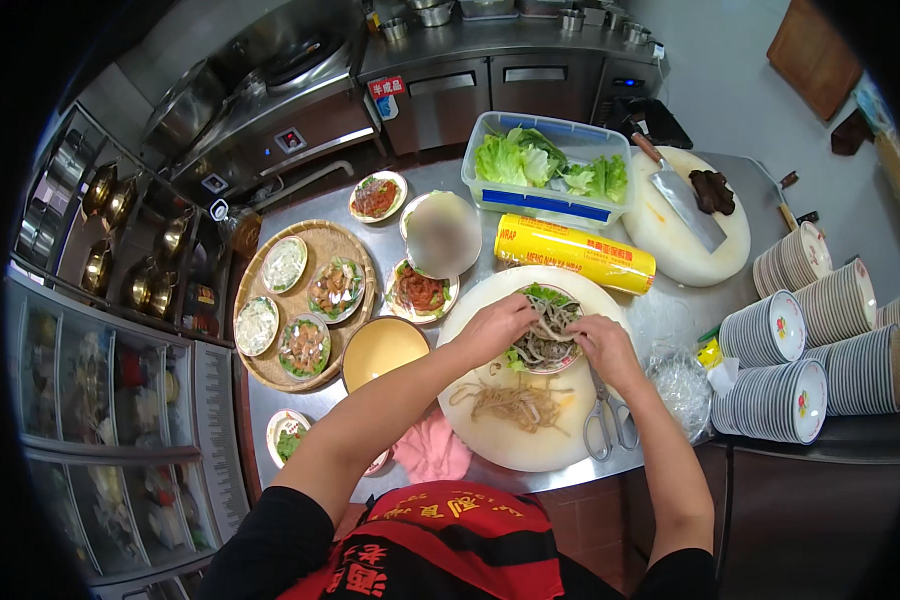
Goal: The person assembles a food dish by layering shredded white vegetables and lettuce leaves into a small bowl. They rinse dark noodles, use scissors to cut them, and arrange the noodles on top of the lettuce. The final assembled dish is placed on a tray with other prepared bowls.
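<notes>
My left hand and my right hand meet over a plate lined with green lettuce. Between them, the fingers of both pinch long grey strips of food that look like tripe. More dark grey strips are heaped on the plate under my hands. The plate rests on a round white cutting board. Loose tan strips lie on the board nearer to me. Beside my right wrist, a pair of scissors lies at the board's right edge.
Left stands a woven tray with several filled dishes, beside a yellow bowl. Behind the board are a yellow wrap box and a lettuce tub. A cleaver lies on another board; stacked plates stand right. A pink cloth lies in front.
</notes>
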Motion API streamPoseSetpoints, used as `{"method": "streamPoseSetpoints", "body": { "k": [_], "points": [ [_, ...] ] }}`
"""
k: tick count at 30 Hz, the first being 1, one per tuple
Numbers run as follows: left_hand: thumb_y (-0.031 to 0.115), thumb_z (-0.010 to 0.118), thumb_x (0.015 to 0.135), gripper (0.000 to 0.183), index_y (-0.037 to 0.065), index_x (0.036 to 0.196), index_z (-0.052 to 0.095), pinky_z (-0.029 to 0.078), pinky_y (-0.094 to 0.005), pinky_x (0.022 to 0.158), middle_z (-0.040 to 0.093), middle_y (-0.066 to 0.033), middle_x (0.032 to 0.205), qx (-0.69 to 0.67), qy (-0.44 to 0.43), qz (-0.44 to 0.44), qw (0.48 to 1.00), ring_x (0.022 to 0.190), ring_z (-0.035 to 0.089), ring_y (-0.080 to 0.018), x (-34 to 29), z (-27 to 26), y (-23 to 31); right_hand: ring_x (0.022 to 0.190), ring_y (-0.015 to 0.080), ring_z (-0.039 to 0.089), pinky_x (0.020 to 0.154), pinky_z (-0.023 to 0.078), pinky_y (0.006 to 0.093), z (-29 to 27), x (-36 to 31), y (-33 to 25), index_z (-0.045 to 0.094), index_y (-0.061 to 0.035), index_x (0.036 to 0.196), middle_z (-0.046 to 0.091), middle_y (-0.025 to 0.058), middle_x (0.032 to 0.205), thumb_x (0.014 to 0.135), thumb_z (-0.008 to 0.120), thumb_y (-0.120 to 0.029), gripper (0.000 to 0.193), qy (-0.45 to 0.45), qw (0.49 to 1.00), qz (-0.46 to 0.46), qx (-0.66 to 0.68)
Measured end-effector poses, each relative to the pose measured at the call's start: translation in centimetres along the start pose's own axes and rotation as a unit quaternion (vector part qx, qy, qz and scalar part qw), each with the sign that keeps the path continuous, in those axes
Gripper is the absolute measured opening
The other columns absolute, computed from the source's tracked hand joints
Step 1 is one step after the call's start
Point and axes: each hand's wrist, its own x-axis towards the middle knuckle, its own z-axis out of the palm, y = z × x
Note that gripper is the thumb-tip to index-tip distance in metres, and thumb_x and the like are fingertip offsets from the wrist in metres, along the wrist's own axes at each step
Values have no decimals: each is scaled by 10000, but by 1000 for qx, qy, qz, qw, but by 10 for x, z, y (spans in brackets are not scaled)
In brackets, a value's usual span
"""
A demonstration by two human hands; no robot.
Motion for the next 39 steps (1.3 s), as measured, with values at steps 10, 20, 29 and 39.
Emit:
{"method": "streamPoseSetpoints", "body": {
  "k": [10,20,29,39],
  "points": [
    [53,630,790,175,52,965,634,481,-358,751,591,-87,967,16,66,25,997,880,590,-279,-29,-28,20,845,315,604,721,502,384,-9,-22,-25,648,-65,956,620,136,921,776,629,-10,189,93,993,53,-45],
    [135,635,801,141,60,909,585,510,-412,674,544,-121,876,29,-26,-209,977,795,595,-322,-134,1,65,778,293,608,657,505,385,61,-63,-83,621,-63,911,578,113,862,749,654,-64,165,-11,999,31,-37],
    [118,622,817,102,24,840,591,503,-399,609,580,-133,787,-27,51,-168,984,686,605,-319,-110,-16,77,864,304,578,735,488,381,69,-48,-86,606,-40,917,556,125,909,736,617,-51,181,-22,998,-3,-57],
    [170,585,904,179,-5,922,618,450,-228,620,594,-5,742,-438,-48,-292,849,671,532,-68,-19,-68,89,828,202,629,711,509,302,49,-40,-90,542,-21,1044,600,107,940,803,684,-108,293,50,937,201,281]
  ]
}}
